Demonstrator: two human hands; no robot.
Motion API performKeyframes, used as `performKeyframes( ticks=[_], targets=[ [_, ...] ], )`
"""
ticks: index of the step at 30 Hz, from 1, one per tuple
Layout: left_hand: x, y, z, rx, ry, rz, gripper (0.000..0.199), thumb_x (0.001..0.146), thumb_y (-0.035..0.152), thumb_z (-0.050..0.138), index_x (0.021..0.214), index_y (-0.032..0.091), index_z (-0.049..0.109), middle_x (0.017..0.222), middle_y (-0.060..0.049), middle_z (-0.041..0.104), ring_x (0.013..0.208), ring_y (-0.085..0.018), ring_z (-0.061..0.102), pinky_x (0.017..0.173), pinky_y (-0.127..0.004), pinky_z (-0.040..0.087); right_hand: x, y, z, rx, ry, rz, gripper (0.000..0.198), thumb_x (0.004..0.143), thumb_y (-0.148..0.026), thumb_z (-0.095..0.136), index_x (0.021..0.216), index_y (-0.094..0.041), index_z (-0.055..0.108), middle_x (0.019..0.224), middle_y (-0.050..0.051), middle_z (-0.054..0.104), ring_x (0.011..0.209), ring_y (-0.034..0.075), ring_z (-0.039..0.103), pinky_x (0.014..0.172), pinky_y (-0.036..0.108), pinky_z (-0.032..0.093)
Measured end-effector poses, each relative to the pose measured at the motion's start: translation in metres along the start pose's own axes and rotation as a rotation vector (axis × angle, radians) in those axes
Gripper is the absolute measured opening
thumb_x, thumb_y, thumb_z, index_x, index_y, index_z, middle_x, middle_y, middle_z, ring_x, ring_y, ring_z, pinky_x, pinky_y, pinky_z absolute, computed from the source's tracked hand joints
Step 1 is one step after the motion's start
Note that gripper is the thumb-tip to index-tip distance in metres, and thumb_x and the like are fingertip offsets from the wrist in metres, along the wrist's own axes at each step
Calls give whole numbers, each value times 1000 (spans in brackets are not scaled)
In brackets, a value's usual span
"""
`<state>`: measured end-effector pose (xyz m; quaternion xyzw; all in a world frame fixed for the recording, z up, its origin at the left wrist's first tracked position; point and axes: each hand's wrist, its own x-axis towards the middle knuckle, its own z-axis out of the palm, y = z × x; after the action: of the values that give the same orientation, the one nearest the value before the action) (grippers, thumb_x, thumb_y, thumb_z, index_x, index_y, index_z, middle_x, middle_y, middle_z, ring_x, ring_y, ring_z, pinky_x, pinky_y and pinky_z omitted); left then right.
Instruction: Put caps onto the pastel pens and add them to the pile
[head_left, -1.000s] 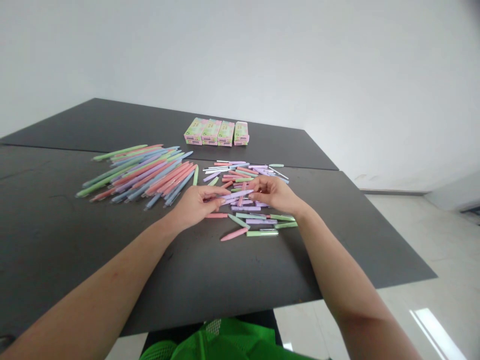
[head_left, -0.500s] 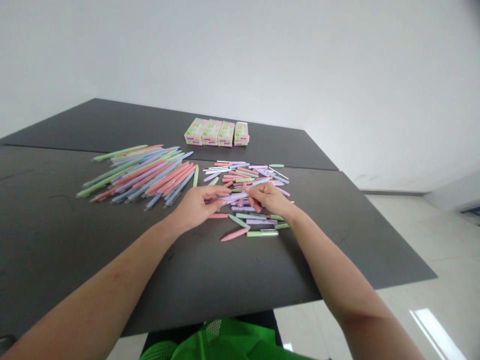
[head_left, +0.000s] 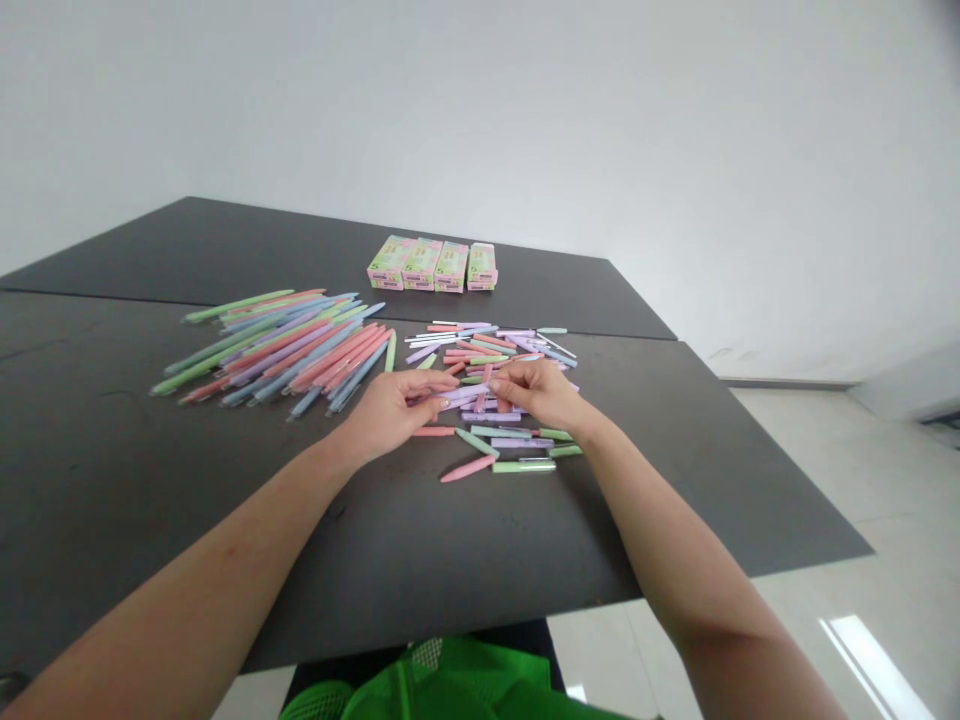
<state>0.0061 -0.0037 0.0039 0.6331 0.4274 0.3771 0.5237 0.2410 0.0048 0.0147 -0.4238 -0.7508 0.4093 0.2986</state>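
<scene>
Over the loose pen parts, my left hand (head_left: 394,412) is closed around a purple pen barrel (head_left: 465,394), thumb below and fingers above. My right hand (head_left: 541,390) pinches at the barrel's right end; its fingertips hide whether a separate small piece is there. Beneath and around both hands lie loose pen parts (head_left: 523,442) in pink, green, purple and blue, some with clear sections. A pink tapered piece (head_left: 468,468) and a green barrel (head_left: 517,467) rest closest to me.
Left of my hands is a heap of whole-looking pastel pens (head_left: 285,350). Thin white refills (head_left: 435,340) lie behind my left hand. Several green and pink boxes (head_left: 421,266) stand in a row farther back on the dark table (head_left: 420,560).
The right fingers have shifted slightly and now pinch close to the barrel's end. The left hand keeps its hold almost unmoved. Heap and boxes stay as they were.
</scene>
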Motion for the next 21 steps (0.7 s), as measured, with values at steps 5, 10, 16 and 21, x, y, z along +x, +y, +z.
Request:
performKeyframes(
  ticks=[5, 10, 16, 21],
  targets=[
    [0, -2, 1, 113, 28, 73, 30, 75, 18, 63, 104, 14, 73, 100, -7, 74, 65, -12, 66, 64, -28, 63, 0, -5, 4, 38, -43, 55, 43, 92, -47, 50, 68, -14, 64, 49, -3, 51, 44, 7, 37, 47, 23, 29],
    [-2, 0, 4, 101, 57, 78, 30, 76, 22, 63, 103, 14, 73, 113, -8, 71, 82, -18, 70, 62, -28, 63, 2, -3, 5, 61, -35, 88, 42, 91, -49, 50, 73, -14, 66, 47, -5, 47, 44, 8, 36, 48, 23, 29],
    [1, -4, 1, 145, 55, 97, 29, 75, 24, 65, 102, 15, 74, 107, -7, 72, 74, -16, 68, 67, -31, 64, 2, -3, 7, 44, 13, 73, 44, 91, -48, 49, 70, -14, 65, 50, -3, 50, 46, 8, 40, 51, 23, 33],
    [3, -15, 0, 68, 7, 56, 35, 78, 31, 66, 108, 15, 71, 102, -7, 71, 77, -18, 68, 69, -36, 64, 2, -1, 9, 49, 38, 12, 30, 87, -42, 58, 90, -14, 67, 73, 4, 67, 55, 10, 47, 52, 22, 35]
  ],
)
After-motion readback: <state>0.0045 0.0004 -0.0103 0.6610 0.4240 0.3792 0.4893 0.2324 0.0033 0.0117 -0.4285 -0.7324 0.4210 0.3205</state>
